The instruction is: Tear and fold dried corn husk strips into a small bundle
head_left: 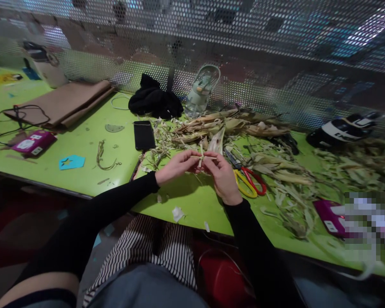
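Over the green table's front part, my left hand (181, 164) and my right hand (223, 173) meet at the fingertips. Between them is a small pale piece of crossed husk strips (201, 160), pinched from both sides. One strip sticks up and another points down from the crossing; fingers cover the rest. A broad dried husk leaf (216, 141) lies just behind my right fingers. Scissors (250, 182) with one yellow and one red handle rest on the table right of my right hand. Shredded husk scraps (163, 139) lie behind my left hand.
A heap of dried husks (231, 124) stretches along the back. Around it are a black phone (144, 134), a pale green bottle (199, 94), black cloth (155, 98) and a dark bottle (340, 130). Purple boxes (34, 142) sit left and right. A perforated metal screen (259, 55) stands behind.
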Action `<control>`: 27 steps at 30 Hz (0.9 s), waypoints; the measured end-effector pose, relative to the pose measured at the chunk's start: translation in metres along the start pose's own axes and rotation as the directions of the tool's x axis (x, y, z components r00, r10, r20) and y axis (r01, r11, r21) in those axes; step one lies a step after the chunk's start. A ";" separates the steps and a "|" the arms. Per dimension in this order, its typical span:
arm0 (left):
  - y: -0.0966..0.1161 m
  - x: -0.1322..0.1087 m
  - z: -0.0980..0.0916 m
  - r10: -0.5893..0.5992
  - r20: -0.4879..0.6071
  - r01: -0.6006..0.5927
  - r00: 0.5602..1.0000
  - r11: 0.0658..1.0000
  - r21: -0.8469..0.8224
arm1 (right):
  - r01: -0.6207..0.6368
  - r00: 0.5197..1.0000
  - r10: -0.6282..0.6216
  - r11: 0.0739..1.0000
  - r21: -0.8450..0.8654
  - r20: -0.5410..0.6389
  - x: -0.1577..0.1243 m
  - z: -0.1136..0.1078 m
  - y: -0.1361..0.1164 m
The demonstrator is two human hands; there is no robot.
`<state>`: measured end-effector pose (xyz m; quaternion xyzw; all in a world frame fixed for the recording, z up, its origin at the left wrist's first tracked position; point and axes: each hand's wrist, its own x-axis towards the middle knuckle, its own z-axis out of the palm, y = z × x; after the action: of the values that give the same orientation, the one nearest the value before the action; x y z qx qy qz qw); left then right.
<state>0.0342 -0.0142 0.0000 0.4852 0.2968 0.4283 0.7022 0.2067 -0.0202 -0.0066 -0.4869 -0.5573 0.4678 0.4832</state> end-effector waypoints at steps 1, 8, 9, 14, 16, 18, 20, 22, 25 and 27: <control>0.000 0.000 0.000 0.010 -0.004 -0.010 1.000 1.000 0.008 | 0.008 1.000 -0.008 1.000 0.006 0.015 0.000 0.000 0.000; 0.007 -0.001 0.000 0.050 -0.067 -0.033 0.997 0.972 0.235 | 0.010 0.999 -0.012 0.999 0.035 0.039 -0.001 0.002 -0.001; 0.007 0.000 0.000 0.069 -0.081 -0.045 0.994 0.964 0.264 | 0.011 0.999 -0.013 0.999 0.030 0.046 -0.001 0.003 -0.002; 0.008 0.002 -0.003 0.090 -0.114 -0.043 0.989 0.931 0.362 | 0.032 0.998 -0.032 0.999 -0.011 0.054 -0.004 0.005 -0.007; 0.010 0.001 -0.005 0.072 -0.079 -0.035 0.994 0.919 0.393 | 0.035 0.997 -0.034 0.999 -0.023 0.063 -0.005 0.004 -0.008; 0.013 0.000 -0.006 0.041 -0.024 -0.028 0.999 0.914 0.405 | 0.053 0.996 -0.050 0.998 -0.039 0.072 -0.006 0.003 -0.009; 0.016 -0.001 -0.008 0.049 0.001 -0.045 0.999 0.898 0.437 | 0.081 0.995 -0.077 0.995 -0.059 0.070 -0.006 0.003 -0.009; 0.019 -0.003 -0.010 0.093 -0.012 -0.076 0.996 0.872 0.484 | 0.107 0.993 -0.103 0.991 -0.077 0.054 -0.007 0.004 -0.009; 0.020 -0.003 -0.013 0.134 -0.019 -0.107 0.991 0.862 0.495 | 0.134 0.991 -0.132 0.987 -0.088 0.030 -0.007 0.003 -0.007; 0.020 -0.001 -0.015 0.128 -0.002 -0.113 0.992 0.884 0.454 | 0.133 0.991 -0.132 0.988 -0.083 0.024 -0.006 0.000 -0.006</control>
<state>0.0148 -0.0055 0.0130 0.6460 0.3690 0.3976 0.5370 0.2062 -0.0265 -0.0016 -0.4645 -0.6123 0.4152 0.4868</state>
